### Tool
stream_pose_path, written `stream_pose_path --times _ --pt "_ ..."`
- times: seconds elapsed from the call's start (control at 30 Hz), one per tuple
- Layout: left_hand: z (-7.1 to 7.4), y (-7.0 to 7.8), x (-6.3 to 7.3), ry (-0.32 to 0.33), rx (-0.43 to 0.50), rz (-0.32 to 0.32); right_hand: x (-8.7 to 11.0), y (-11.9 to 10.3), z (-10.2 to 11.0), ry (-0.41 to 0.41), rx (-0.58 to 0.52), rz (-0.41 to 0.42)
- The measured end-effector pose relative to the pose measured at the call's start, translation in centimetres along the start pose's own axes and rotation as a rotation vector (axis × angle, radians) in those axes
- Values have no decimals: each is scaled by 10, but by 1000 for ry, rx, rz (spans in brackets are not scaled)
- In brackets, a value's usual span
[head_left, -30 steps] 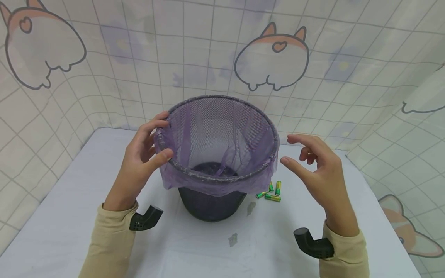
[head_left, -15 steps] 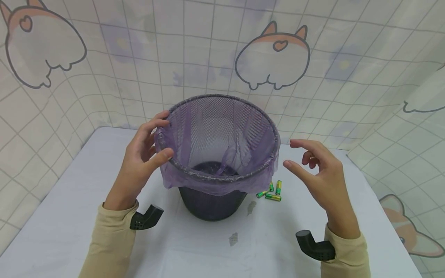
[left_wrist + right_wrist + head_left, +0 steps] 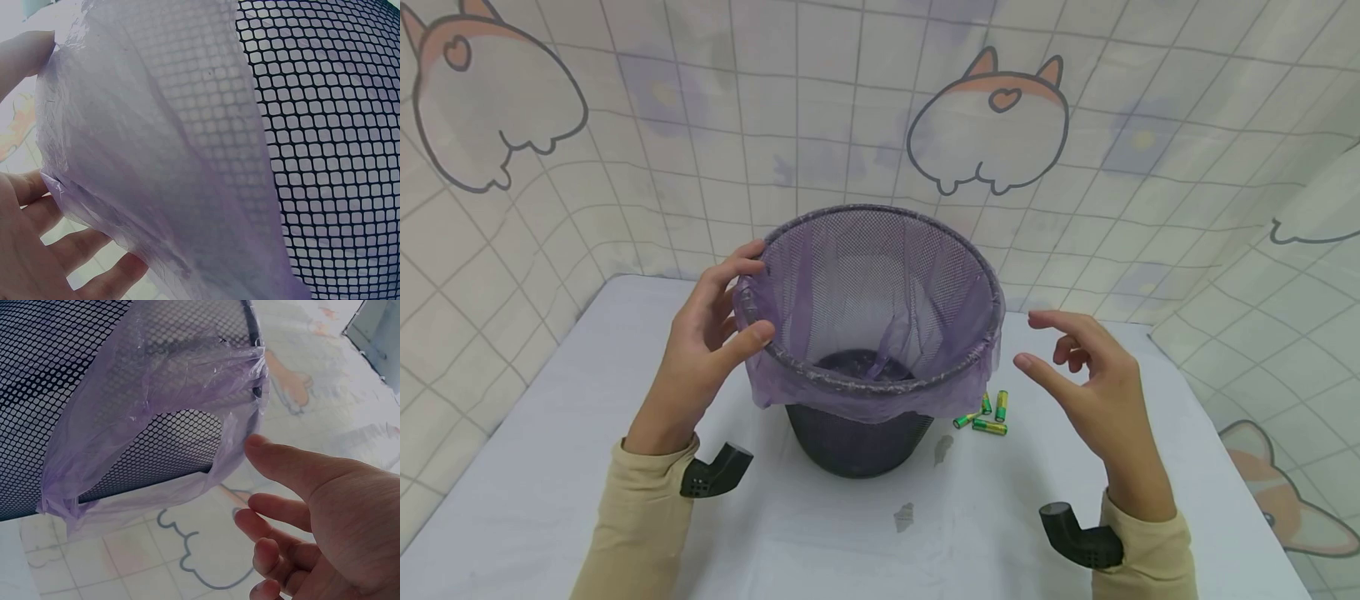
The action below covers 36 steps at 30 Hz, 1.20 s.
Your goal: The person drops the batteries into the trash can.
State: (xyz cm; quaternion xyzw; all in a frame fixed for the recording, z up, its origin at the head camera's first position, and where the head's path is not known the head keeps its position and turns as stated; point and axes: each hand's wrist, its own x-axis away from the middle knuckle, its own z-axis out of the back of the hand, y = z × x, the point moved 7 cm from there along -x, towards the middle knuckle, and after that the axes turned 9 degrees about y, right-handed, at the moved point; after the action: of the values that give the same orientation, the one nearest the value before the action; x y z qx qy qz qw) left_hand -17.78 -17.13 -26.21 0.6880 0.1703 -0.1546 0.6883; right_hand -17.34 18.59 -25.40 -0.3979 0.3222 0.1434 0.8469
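A dark mesh wastebasket stands on the table in the head view. It is lined with a thin purple plastic bag, whose edge is folded outward over the rim. My left hand holds the rim and bag at the left, thumb toward the front and fingers behind. The left wrist view shows the bag draped over the mesh. My right hand hovers right of the rim, apart from it, thumb and index finger spread and the other fingers loosely bent. Nothing is in it.
Several green-and-yellow batteries lie on the white table right of the wastebasket. Two small grey patches mark the cloth in front. A tile-patterned curtain with cartoon dogs encloses the back and sides.
My right hand has drifted slightly down and to the right, away from the rim. The left hand, wastebasket and batteries look unmoved.
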Motion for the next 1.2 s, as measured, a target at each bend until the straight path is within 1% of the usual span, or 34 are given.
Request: stream_pose_path --times 0.2,0.43,0.8,1.2 --pt "0 -1 0 1 -4 -1 3 7 -1 -7 8 -50" --pt "0 -2 0 1 -14 2 7 16 -2 -10 10 -84" --pt "0 -1 0 0 -21 0 13 29 -2 -19 51 -113" --pt "0 0 0 1 -12 -6 21 49 -5 -37 61 -148"
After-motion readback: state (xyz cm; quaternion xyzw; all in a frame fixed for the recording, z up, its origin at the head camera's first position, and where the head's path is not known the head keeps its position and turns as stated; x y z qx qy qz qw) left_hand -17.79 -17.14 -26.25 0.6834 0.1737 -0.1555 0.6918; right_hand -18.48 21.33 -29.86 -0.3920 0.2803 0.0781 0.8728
